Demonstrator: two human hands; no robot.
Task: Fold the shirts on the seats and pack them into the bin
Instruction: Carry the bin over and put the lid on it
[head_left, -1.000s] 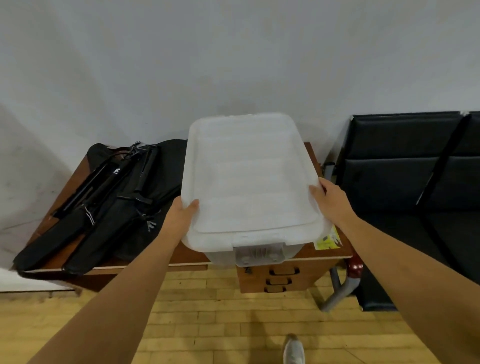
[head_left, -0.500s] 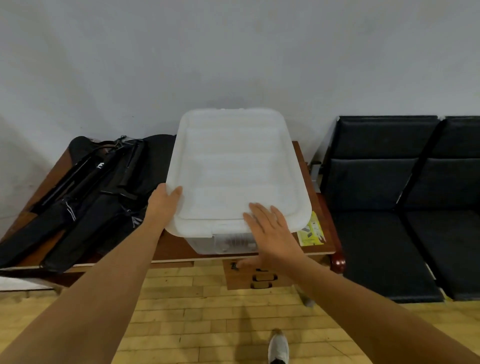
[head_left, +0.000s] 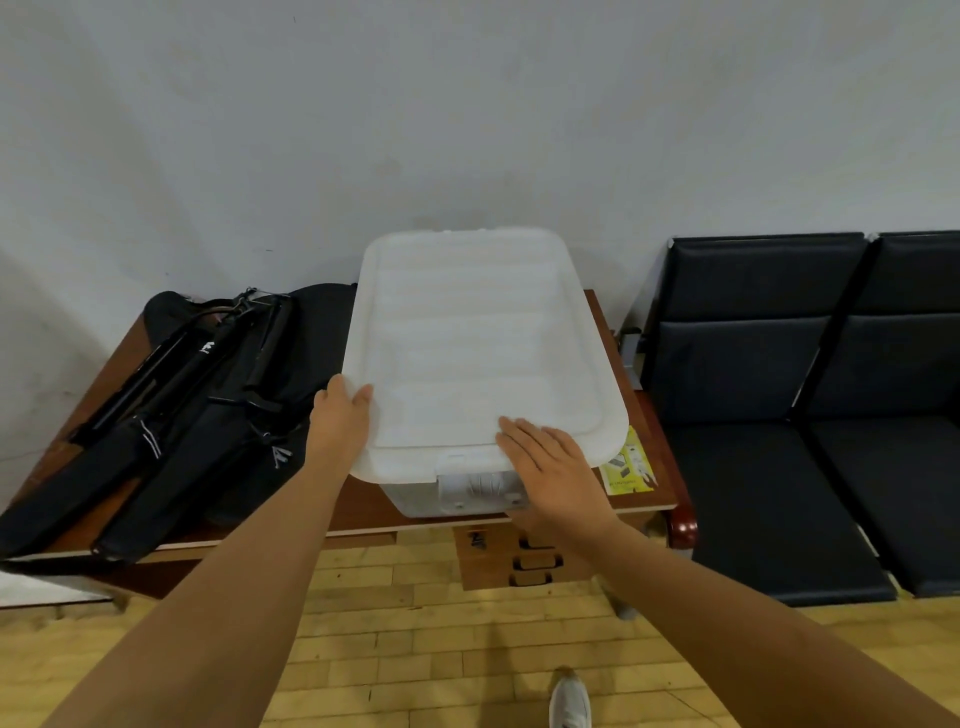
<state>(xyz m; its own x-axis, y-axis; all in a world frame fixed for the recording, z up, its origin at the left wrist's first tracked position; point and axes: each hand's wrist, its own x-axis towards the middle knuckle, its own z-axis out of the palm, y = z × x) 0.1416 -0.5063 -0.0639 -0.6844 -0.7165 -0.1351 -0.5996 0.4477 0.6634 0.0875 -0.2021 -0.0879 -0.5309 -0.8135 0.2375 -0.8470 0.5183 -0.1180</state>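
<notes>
The counter (head_left: 366, 506) spans the centre-left, seats (head_left: 753, 467) fill the right, and the lidded bin (head_left: 478, 338) sits mid-frame on the counter. My left hand (head_left: 340, 421) grips its left rim and my right hand (head_left: 556, 467) lies flat on top. Opening it comes next, I judge.

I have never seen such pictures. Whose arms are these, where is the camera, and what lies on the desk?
There is no machine here: a person wears a camera on the head, so you look down along their own arms. The left hand holds the left edge of the lid of a white plastic bin, thumb on top. The right hand rests flat on the lid near its front. The bin stands on a wooden desk, beside black bags and a yellow leaflet. To the right stand black seats.
</notes>
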